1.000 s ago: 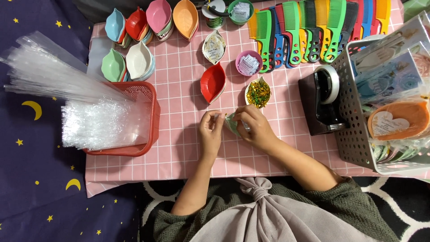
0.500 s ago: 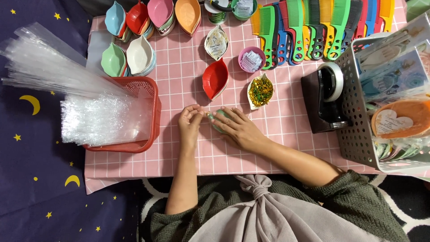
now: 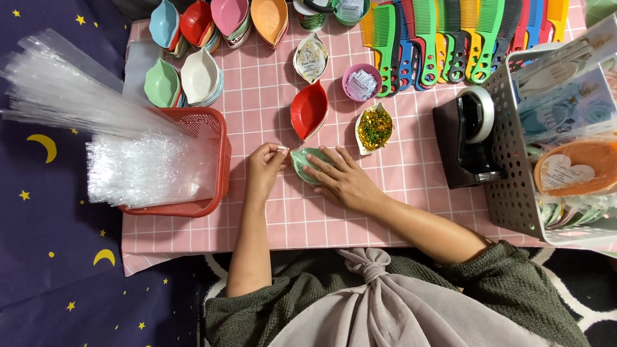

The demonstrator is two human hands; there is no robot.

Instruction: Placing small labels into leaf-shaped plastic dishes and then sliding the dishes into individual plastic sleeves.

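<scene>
A green leaf-shaped dish [image 3: 307, 162] lies on the pink checked tablecloth [image 3: 398, 205]. My right hand [image 3: 340, 178] rests flat on it, fingers spread over its right half. My left hand [image 3: 265, 167] sits just left of the dish, thumb and forefinger pinched at its tip around something small and pale. A red leaf-shaped dish [image 3: 308, 109] lies just beyond, and a white leaf dish of gold and green glitter [image 3: 374, 127] is at its right.
A red basket [image 3: 212, 160] of clear plastic sleeves stands at the left. Stacks of coloured leaf dishes [image 3: 212, 19] and a row of combs [image 3: 450, 38] line the far edge. A black tape dispenser [image 3: 466, 138] and a grey crate [image 3: 514, 167] stand at the right.
Both hands came down from a raised position to the tablecloth. The green dish now lies flat under my right hand, and my left hand pinches at its left tip.
</scene>
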